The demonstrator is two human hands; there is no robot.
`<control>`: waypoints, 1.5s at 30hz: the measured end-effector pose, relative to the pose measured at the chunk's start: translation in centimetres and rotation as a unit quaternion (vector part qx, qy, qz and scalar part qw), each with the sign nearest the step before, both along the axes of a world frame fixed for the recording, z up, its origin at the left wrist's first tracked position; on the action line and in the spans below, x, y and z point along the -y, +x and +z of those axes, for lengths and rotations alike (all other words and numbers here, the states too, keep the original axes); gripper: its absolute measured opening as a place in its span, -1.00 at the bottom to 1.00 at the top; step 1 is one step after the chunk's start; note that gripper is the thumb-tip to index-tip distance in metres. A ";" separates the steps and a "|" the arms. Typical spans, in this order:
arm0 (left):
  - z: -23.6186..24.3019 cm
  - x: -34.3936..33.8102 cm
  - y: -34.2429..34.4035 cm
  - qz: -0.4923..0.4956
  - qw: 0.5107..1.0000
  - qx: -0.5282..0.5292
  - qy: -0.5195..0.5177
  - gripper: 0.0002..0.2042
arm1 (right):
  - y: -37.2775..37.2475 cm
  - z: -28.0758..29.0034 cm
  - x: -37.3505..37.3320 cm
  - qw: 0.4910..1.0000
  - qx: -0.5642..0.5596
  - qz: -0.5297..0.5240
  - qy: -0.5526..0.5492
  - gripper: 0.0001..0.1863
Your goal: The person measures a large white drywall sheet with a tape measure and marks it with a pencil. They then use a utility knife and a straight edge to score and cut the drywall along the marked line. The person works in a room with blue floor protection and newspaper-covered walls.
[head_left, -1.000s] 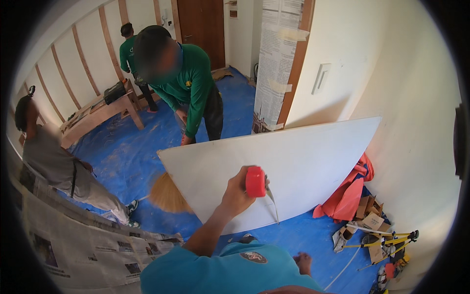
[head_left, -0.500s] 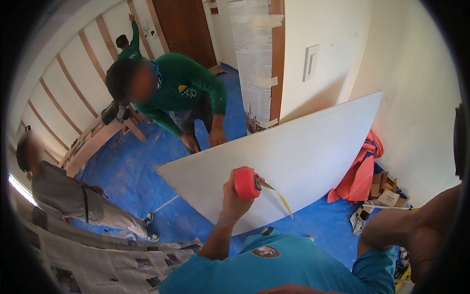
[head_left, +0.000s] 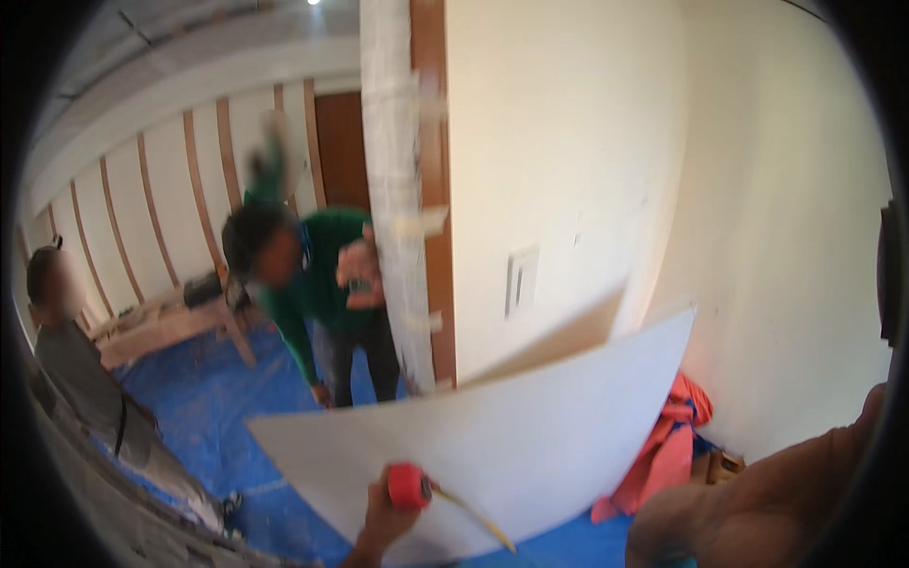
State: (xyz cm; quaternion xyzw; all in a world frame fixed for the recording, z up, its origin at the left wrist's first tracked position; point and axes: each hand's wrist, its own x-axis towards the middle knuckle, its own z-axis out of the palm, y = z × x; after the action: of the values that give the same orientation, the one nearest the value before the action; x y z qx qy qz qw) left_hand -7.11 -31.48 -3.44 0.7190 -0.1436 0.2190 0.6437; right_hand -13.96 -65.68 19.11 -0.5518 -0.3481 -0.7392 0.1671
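My left hand grips a red tape measure. Its yellow blade sticks out toward the lower right, bending down in front of a large white panel. The panel leans on edge close ahead of me, its upper edge rising to the right. At the lower right my bent right arm shows large and close; its hand is out of the picture.
Behind the panel stands a co-worker in green, one blurred hand raised beside a paper-wrapped column. Another person in grey stands left; a third is farther back. Red sheeting lies right, near a cardboard box. Blue sheeting covers the floor.
The view has tilted up, so the panel and tape measure sit lower in the picture. The co-worker in green has straightened up and lifted one hand from near the panel's edge.
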 end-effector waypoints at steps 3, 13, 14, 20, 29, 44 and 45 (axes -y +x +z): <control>0.2 1.4 0.1 -0.015 1.000 -0.010 0.011 -0.77 | 1.6 -0.8 0.8 1.000 -0.019 0.003 0.003 -0.62; 0.7 3.4 0.0 -0.067 0.995 -0.063 0.027 -0.57 | 3.0 -0.4 2.6 0.996 -0.044 0.070 0.032 -0.71; 1.1 3.7 0.3 -0.079 0.995 -0.066 0.014 -0.56 | 3.1 -0.8 2.6 0.995 -0.052 0.072 0.036 -0.72; 1.6 5.4 0.5 -0.118 0.991 -0.066 -0.001 -0.54 | 3.9 -15.2 5.4 0.871 -0.448 -0.036 0.199 -0.78; 1.0 8.7 -0.2 -0.161 0.979 -0.121 -0.016 -0.54 | -16.7 -63.0 11.5 0.397 -0.862 -0.148 0.278 -0.83; 0.0 8.3 2.1 -0.265 0.962 -0.065 -0.008 -0.56 | -26.9 -66.7 9.5 0.295 -0.905 -0.175 0.253 -0.76; 0.1 8.4 2.3 -0.271 0.960 -0.062 -0.001 -0.56 | -26.3 -66.0 9.0 0.333 -0.896 -0.172 0.238 -0.76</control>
State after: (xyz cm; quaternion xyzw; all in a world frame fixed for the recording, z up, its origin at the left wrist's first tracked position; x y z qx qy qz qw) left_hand -4.83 -39.85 -3.38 0.6647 -0.2932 -0.0086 0.6871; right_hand -40.30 -74.65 -46.87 -0.8664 0.3046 0.1370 0.3713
